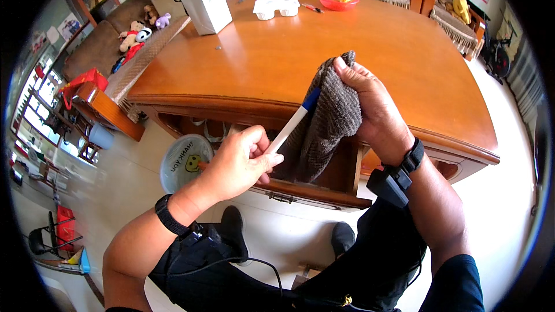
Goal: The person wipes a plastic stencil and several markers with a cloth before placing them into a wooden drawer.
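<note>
My left hand (243, 160) grips the lower end of a white pen with a blue cap (288, 130), tilted up to the right. The blue cap lies against a dark grey ribbed cloth (336, 104), or just in front of it. My right hand (375, 99) pinches that cloth near its top, thumb in front. The cloth hangs down into an open wooden drawer (334, 193) at the table's front; its lower part hides some of the inside.
On the wooden table (269, 65) stand a white paper bag (208, 8), a white plastic tray (276, 6), a red bowl (338, 1) and a pen (313, 8). A bin (180, 156) with a smiley face stands left of the drawer. Sofas line the far side.
</note>
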A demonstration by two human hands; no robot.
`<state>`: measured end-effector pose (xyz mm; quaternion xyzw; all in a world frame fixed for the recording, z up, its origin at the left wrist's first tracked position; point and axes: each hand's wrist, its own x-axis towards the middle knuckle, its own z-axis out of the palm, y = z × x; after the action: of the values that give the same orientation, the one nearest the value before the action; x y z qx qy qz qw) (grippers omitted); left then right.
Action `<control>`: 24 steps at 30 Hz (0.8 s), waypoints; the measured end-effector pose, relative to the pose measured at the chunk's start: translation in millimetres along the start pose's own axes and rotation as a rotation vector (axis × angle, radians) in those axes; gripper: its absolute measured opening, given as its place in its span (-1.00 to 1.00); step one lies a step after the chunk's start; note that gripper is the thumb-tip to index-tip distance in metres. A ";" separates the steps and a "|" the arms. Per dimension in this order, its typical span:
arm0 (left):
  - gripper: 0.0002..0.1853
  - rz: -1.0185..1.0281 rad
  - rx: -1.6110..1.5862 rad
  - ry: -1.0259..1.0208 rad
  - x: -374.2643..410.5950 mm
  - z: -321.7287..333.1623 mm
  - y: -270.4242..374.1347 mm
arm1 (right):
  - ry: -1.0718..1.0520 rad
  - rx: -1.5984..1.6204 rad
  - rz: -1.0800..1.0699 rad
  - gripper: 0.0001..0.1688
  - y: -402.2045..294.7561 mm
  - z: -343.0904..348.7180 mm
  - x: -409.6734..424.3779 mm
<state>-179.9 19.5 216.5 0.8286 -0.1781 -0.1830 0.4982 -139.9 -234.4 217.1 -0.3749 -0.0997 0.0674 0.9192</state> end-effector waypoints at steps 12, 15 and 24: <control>-0.77 -0.055 -0.514 -0.286 -4.0 8.0 4.4 | -0.078 -0.045 0.127 -0.86 28.8 17.5 -15.7; -0.76 -0.058 -0.572 -0.303 -6.2 7.0 4.9 | -0.065 -0.032 0.098 -0.87 19.8 16.1 -12.5; -0.75 -0.098 -0.692 -0.324 0.6 5.2 -5.6 | -0.187 -0.145 0.215 -0.77 40.8 18.9 -22.0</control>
<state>-181.3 17.6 209.1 0.5794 -0.1423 -0.3842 0.7046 -167.7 -197.1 198.7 -0.4406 -0.1489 0.1925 0.8641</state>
